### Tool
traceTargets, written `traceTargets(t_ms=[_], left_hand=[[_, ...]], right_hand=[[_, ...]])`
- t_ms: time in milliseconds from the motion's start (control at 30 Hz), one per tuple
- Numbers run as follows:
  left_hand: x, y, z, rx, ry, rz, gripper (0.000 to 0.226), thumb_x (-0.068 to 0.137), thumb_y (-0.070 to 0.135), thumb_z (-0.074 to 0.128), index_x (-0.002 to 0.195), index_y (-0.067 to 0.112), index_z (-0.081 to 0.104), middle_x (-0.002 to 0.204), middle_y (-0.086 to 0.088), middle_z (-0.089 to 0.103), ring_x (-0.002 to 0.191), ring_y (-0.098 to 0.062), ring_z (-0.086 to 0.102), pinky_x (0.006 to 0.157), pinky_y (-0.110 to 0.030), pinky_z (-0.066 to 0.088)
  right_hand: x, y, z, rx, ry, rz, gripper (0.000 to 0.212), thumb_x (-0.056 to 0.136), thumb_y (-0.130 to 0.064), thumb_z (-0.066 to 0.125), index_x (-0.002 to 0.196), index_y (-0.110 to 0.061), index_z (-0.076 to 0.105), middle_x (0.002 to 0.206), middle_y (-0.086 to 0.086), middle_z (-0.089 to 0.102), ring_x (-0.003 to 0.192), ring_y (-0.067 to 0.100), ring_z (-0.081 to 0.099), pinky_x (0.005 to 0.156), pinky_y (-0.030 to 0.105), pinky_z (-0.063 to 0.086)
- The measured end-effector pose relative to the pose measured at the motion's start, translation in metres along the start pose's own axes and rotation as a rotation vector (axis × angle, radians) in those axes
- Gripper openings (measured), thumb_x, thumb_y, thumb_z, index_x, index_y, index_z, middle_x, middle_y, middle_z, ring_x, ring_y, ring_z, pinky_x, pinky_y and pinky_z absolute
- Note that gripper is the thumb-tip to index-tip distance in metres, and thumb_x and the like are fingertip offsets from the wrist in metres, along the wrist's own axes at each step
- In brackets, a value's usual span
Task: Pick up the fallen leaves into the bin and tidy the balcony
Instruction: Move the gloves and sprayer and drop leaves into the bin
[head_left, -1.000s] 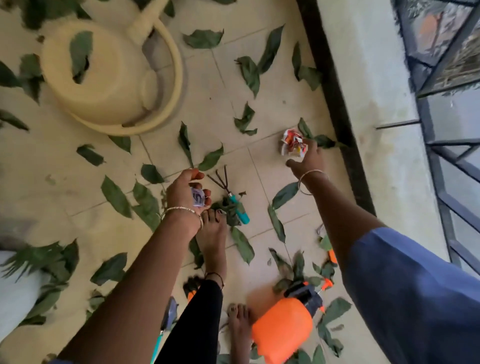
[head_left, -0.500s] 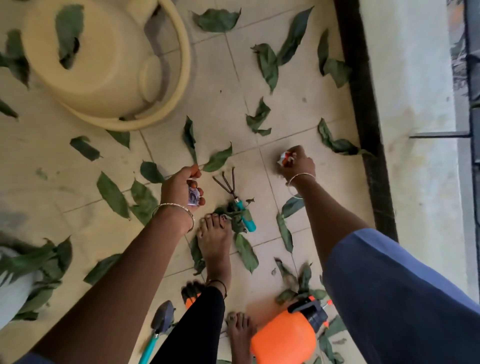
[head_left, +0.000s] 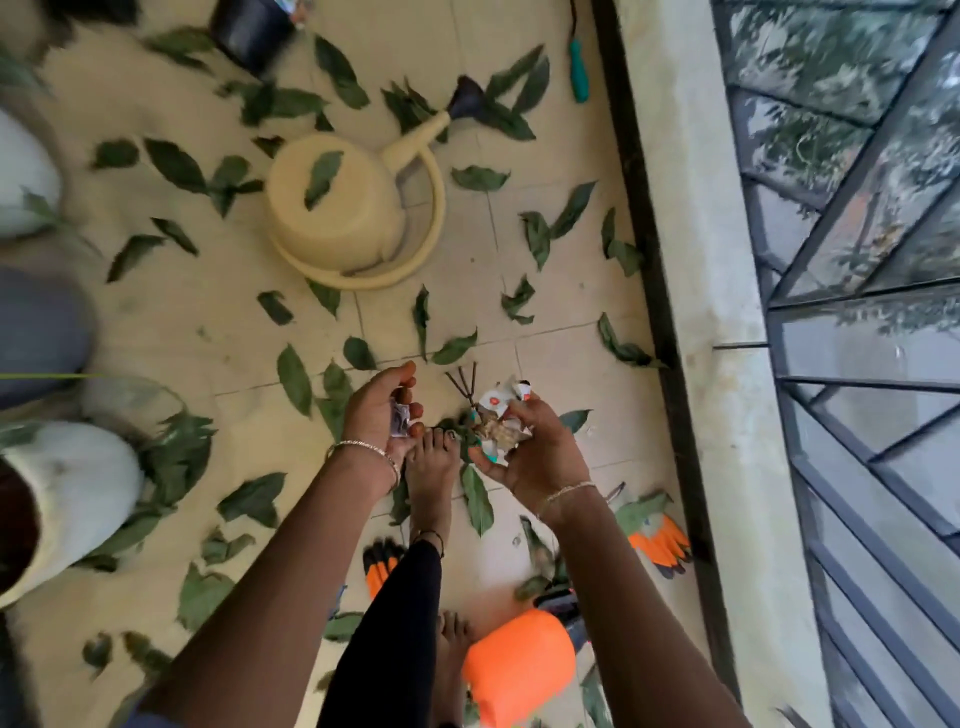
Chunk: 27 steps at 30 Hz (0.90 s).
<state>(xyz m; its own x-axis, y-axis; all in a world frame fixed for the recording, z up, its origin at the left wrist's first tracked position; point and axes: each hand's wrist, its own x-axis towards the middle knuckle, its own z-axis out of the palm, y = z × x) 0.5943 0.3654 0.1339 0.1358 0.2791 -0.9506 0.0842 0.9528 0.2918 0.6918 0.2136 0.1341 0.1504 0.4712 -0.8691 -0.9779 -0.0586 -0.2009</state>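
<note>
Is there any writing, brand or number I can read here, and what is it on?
No text can be read.
Print on the crumpled wrapper in the right hand: too blurred to read.
Print on the small dark packet in the left hand: too small to read.

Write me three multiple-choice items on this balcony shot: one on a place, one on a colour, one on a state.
1. The watering can is:
A) on the tiles
B) on the ledge
C) in a bin

2. The spray bottle is:
A) blue
B) orange
C) white

3. The left hand and right hand:
A) hang empty
B) each hold litter
C) press flat on the floor

Answers:
1A: the can is on the floor among the leaves.
2B: its body is bright orange.
3B: the left hand pinches a small packet and the right hand grips crumpled wrappers.
</note>
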Motion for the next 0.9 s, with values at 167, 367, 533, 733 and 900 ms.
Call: traceTargets(t_ms=[167,367,533,733,900], left_hand=[[-0.130,0.026,-0.023,-0.153,-0.185,0.047,0.021,0.090,0.021,0.060,0.070,0.018,0.053,0.056,0.007,0.049,0.047,-0.009,0.044,0.038,-0.015,0.031],[-0.296,0.045,-0.080,-0.310,-0.351,0.178,0.020,0.089,0.025,0.059,0.071,0.018,0.058,0.063,0.001,0.052,0.055,-0.013,0.052,0.046,-0.019,0.042],[-0.417,0.031,-0.144,-0.483,-0.471,0.301,0.018,0.083,0.026,0.063,0.068,0.016,0.060,0.065,0.001,0.047,0.057,-0.011,0.047,0.049,-0.018,0.040],[-0.530,0.003,-0.220,-0.659,-0.484,0.374,0.030,0.090,0.027,0.057,0.064,0.013,0.062,0.060,0.001,0.050,0.051,-0.012,0.050,0.048,-0.018,0.042],[-0.582,-0.014,-0.299,-0.781,-0.367,0.421,0.021,0.089,0.025,0.058,0.072,0.013,0.062,0.064,0.002,0.053,0.051,-0.010,0.051,0.046,-0.017,0.043]], right_hand=[[-0.110,0.001,0.048,0.091,-0.210,-0.041,0.021,0.088,-0.028,0.055,0.092,-0.014,0.070,0.091,0.003,0.064,0.106,0.033,0.055,0.092,0.048,0.046],[-0.263,0.013,0.101,0.041,-0.391,-0.166,0.032,0.062,-0.028,0.082,0.089,-0.016,0.071,0.101,0.010,0.065,0.115,0.035,0.056,0.100,0.049,0.043],[-0.377,0.041,0.130,-0.004,-0.401,-0.142,0.040,0.084,-0.051,0.061,0.106,-0.018,0.071,0.107,0.005,0.064,0.106,0.025,0.060,0.079,0.038,0.055],[-0.472,0.093,0.159,-0.045,-0.355,-0.208,0.032,0.086,-0.047,0.064,0.101,-0.019,0.068,0.095,0.003,0.065,0.089,0.022,0.063,0.063,0.029,0.055],[-0.518,0.140,0.190,-0.163,-0.365,-0.188,0.025,0.084,-0.037,0.068,0.100,-0.017,0.066,0.091,0.005,0.065,0.082,0.022,0.063,0.058,0.028,0.054]])
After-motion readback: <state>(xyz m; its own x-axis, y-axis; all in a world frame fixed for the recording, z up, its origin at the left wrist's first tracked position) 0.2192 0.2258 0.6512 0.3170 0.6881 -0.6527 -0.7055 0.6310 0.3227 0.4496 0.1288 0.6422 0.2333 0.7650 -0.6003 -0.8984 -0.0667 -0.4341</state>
